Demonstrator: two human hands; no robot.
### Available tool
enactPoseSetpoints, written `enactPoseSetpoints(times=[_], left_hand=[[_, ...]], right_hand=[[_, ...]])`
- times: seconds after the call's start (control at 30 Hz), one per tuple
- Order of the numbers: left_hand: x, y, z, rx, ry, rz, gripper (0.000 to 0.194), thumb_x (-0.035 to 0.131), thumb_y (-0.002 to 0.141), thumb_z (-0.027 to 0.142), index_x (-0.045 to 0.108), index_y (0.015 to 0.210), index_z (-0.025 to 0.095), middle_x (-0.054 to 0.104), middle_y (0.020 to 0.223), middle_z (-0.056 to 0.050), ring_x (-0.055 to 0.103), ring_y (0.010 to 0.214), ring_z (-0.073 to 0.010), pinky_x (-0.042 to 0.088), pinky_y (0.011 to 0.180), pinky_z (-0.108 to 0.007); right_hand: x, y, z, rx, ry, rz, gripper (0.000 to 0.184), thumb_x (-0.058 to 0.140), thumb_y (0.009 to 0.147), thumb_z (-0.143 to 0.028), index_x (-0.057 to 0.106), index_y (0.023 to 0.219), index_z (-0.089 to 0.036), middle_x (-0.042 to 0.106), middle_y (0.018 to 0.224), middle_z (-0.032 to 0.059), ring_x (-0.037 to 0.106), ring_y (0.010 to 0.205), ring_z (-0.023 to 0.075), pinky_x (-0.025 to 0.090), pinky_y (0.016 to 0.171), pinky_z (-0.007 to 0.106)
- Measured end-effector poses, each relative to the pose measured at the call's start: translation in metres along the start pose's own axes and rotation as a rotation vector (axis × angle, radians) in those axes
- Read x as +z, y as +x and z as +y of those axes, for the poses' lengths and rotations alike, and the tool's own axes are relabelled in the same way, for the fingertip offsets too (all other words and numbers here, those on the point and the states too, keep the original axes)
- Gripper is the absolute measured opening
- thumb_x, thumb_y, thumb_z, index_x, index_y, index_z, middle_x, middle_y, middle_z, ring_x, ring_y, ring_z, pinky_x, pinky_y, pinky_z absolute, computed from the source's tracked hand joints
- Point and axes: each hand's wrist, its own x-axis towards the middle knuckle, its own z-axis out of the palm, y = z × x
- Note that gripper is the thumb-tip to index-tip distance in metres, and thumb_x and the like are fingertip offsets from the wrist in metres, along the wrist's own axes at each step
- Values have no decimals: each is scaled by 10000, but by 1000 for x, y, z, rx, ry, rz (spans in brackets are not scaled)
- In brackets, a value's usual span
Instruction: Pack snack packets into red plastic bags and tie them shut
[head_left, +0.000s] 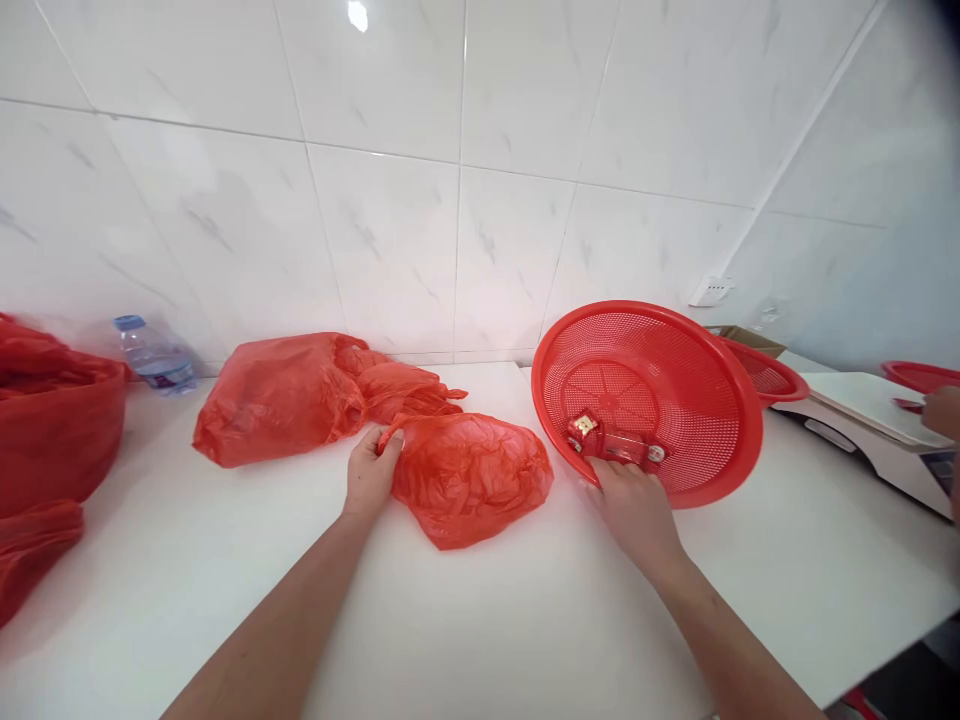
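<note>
My left hand (373, 470) pinches the left edge of a thin red plastic bag (472, 475), which lies with its mouth spread open on the white table. With its fingers hooked over the near rim, my right hand (636, 512) grips a red plastic colander (697, 420). The colander is tilted toward me and the bag. Several small red-wrapped packets (619, 445) have gathered at its low side, close to my right fingers. What is printed on them is too small to read.
A filled, knotted red bag (277, 395) lies at the back left, beside a water bottle (155, 355). More red bags (56, 430) stand at the far left. Rightward are another red colander (765, 372), a scale (862, 420) and another person's hand (941, 412). A tiled wall (390, 230) bounds the table.
</note>
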Motion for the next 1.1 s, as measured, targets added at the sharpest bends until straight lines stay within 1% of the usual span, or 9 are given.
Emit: enactPoseSetpoints(times=[0.07, 0.2, 0.33, 0.5, 0.6, 0.7, 0.8, 0.93, 1.1], left_hand=[[1, -1, 0, -65, -99, -44, 305, 592, 767, 435, 466, 639, 188, 435, 590, 49, 384, 540, -96, 310, 517, -215], [2, 1, -2, -157, -291, -108, 326, 626, 735, 403, 450, 579, 177, 455, 559, 48, 375, 507, -81, 291, 506, -217], [-3, 5, -2, -180, -437, -160, 310, 643, 719, 368, 464, 561, 171, 453, 543, 45, 398, 515, -81, 310, 521, -216], [-13, 9, -1, -209, -541, -212, 254, 653, 689, 364, 520, 604, 165, 457, 548, 42, 430, 523, -84, 328, 515, -219], [-15, 10, -1, -224, -594, -222, 236, 664, 678, 359, 546, 631, 161, 465, 551, 41, 445, 519, -83, 337, 511, -222], [-15, 10, -3, -237, -626, -227, 207, 678, 674, 334, 578, 666, 152, 489, 552, 35, 449, 516, -80, 334, 504, -218], [-15, 10, -4, -250, -650, -229, 194, 691, 676, 317, 607, 699, 144, 505, 555, 29, 461, 525, -80, 336, 504, -210], [-15, 10, -5, -264, -674, -228, 196, 708, 673, 308, 632, 732, 137, 517, 566, 24, 471, 531, -80, 340, 506, -207], [-16, 10, -8, -273, -693, -222, 201, 729, 653, 304, 630, 726, 146, 509, 547, 29, 471, 535, -84, 335, 503, -204]], right_hand=[[-1, -2, 3, -1, 8, -9, 287, 423, 909, -347, 592, 1057, -168, 674, 857, 96, 583, 791, 235, 330, 628, 324], [-9, -5, 8, -20, 11, -18, 322, 391, 912, -399, 616, 969, -177, 659, 769, 94, 589, 727, 235, 352, 592, 314], [-28, -7, 12, 4, 58, -32, 366, 349, 916, -425, 608, 1045, -201, 663, 775, 79, 610, 693, 227, 390, 548, 299], [-45, -12, 20, 46, 105, -131, 454, 300, 916, -500, 582, 1117, -208, 660, 707, 63, 602, 579, 222, 394, 473, 306], [-45, -19, 25, 23, 95, -148, 458, 295, 913, -511, 589, 1088, -206, 668, 725, 76, 616, 595, 234, 397, 463, 311], [-41, -27, 24, 2, 50, -115, 440, 303, 912, -498, 590, 1057, -198, 672, 743, 87, 626, 619, 246, 413, 471, 324], [-37, -35, 19, -20, 10, -56, 400, 344, 907, -481, 576, 1061, -193, 686, 824, 91, 644, 690, 256, 458, 534, 346], [-34, -43, 15, -59, -6, -40, 365, 368, 909, -454, 573, 1067, -198, 687, 959, 87, 650, 809, 258, 485, 611, 368], [-33, -46, 14, -36, 2, -30, 327, 385, 911, -407, 571, 1078, -195, 689, 931, 75, 647, 838, 244, 482, 657, 354]])
